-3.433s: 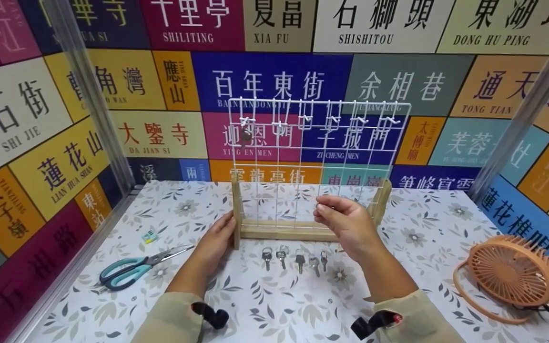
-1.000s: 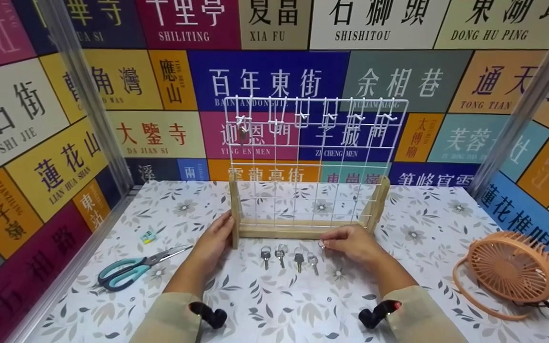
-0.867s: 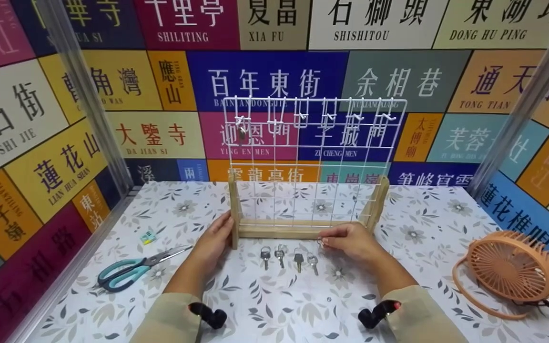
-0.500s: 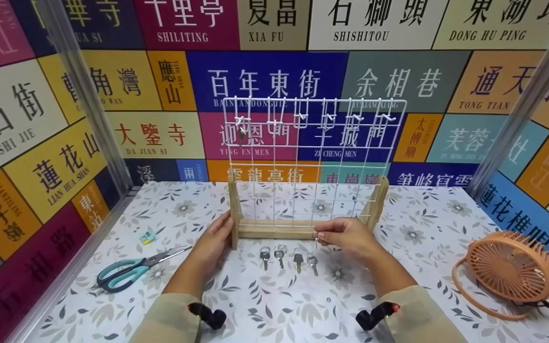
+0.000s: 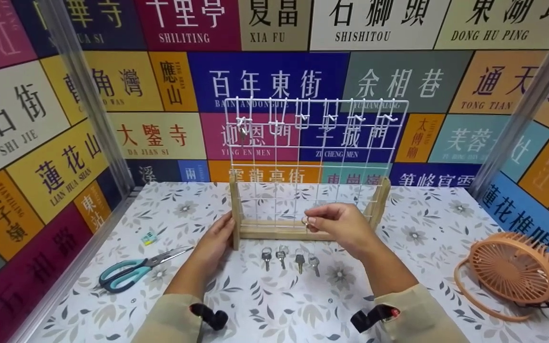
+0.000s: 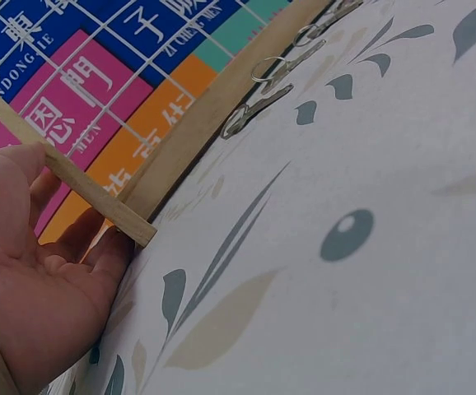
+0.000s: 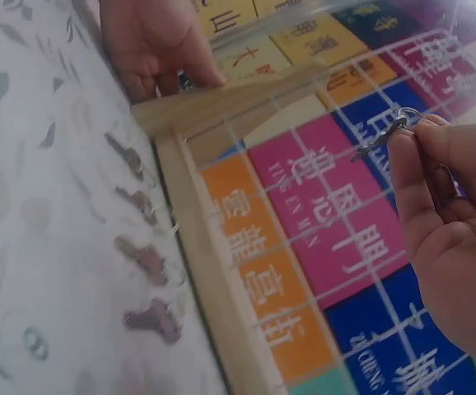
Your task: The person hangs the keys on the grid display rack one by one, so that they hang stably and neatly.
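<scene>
A white wire grid rack on a wooden stand (image 5: 279,233) stands upright mid-table, with several white hooks along its top. My left hand (image 5: 213,245) grips its left wooden post (image 6: 98,197), thumb in front and fingers behind. In front of the grid, my right hand (image 5: 346,228) pinches a small key (image 7: 378,141) by its ring between thumb and forefinger. The fingers mostly hide that key in the head view. Another key (image 5: 242,131) hangs on the leftmost hook. Several keys (image 5: 299,261) with rings lie in a row on the table before the stand.
Teal-handled scissors (image 5: 134,274) lie to the left, with a small green-and-yellow packet (image 5: 149,238) behind them. An orange fan (image 5: 513,271) stands at the right. A wall of colourful signs (image 5: 269,76) rises behind the table.
My right hand came down to the row, took the rightmost key by its ring, and raised it up and leftward before the grid. My left hand has stayed on the post.
</scene>
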Tool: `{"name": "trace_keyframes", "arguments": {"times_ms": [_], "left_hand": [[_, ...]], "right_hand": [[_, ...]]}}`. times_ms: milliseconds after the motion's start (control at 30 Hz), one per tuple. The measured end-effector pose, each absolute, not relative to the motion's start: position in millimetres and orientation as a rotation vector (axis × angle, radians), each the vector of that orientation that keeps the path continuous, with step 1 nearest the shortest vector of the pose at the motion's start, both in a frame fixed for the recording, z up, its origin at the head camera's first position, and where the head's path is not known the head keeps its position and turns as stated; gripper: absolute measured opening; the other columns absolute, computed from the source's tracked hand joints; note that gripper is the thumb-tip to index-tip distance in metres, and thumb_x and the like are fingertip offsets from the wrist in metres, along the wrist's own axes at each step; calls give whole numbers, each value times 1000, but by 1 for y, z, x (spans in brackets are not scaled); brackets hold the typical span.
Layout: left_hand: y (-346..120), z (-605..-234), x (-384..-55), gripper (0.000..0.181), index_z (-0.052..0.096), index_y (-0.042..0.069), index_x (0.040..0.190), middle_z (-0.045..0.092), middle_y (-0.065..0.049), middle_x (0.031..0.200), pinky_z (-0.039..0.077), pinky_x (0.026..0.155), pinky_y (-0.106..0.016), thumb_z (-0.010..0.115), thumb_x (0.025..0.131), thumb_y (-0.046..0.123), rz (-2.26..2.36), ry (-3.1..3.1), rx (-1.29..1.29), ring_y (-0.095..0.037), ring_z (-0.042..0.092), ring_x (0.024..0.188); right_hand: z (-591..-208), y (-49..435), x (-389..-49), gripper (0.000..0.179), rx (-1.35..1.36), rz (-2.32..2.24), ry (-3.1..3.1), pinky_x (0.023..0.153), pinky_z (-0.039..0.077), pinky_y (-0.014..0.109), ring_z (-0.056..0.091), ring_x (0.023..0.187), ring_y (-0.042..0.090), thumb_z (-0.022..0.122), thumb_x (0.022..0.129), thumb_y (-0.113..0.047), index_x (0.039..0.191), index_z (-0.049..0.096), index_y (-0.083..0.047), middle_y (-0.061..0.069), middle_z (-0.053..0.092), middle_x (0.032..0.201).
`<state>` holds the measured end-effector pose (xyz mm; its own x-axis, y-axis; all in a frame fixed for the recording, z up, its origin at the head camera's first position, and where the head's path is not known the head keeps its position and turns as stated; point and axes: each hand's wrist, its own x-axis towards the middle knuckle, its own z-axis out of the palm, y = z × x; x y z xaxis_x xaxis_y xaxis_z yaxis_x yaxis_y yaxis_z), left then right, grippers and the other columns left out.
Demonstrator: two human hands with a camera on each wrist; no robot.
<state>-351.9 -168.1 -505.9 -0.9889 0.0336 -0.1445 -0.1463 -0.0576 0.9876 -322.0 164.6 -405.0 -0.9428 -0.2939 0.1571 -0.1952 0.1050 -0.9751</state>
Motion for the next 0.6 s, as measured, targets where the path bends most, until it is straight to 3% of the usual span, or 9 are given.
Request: {"name": "trace_keyframes", "arguments": {"times_ms": [200, 600], "left_hand": [[-168, -506, -352, 56, 44, 34, 164, 46, -5, 170, 29, 134, -49, 56, 111, 48, 2181, 2094, -125, -29, 40, 160], [-168, -504, -352, 57, 43, 36, 164, 43, -1, 172, 26, 136, -49, 55, 110, 51, 2168, 2089, -152, -28, 36, 162]], "right_hand": [[-372, 147, -323, 22, -584, -2075, 2260, 90, 65, 28, 78, 87, 13, 73, 98, -1, 119, 77, 6, -3, 82, 99], [-300, 113, -328, 22, -602, -2348, 2105, 94, 66, 31, 77, 91, 16, 71, 99, 2, 120, 75, 4, 6, 80, 104]]}}
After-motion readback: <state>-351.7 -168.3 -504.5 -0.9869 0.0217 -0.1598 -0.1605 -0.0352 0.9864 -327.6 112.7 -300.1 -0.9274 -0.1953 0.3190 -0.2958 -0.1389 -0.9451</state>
